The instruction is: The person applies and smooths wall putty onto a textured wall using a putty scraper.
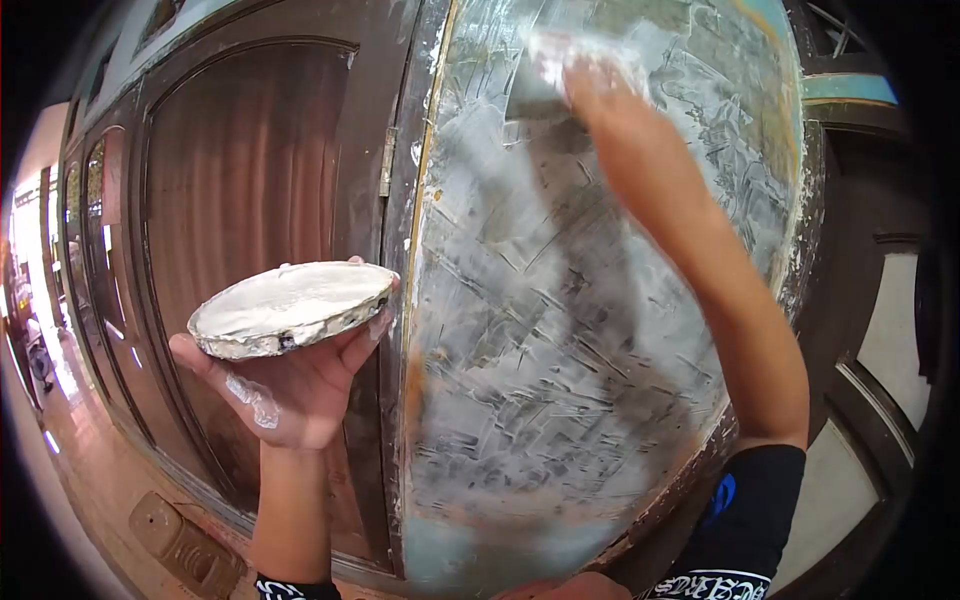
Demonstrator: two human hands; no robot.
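On my left hand point(300, 390) rests a round, flat disc point(292, 300) with white putty spread over its top and caked along its rim. The palm supports it from below, fingers curled up around the edge, and white putty smears the thumb side. My right hand point(597, 85), blurred by motion, is raised high against a wall panel point(500, 380). It grips a flat putty scraper point(535, 92) pressed to the surface; white putty covers much of the tool and the fingers. Grey and white streaks of putty cross the panel.
Left of the panel stands a brown wooden door point(240, 150) with a metal hinge point(388, 162). Another dark door frame point(850, 330) borders the right side. Low at the left, a brown plastic seat point(185, 545) sits on the tiled floor point(100, 470).
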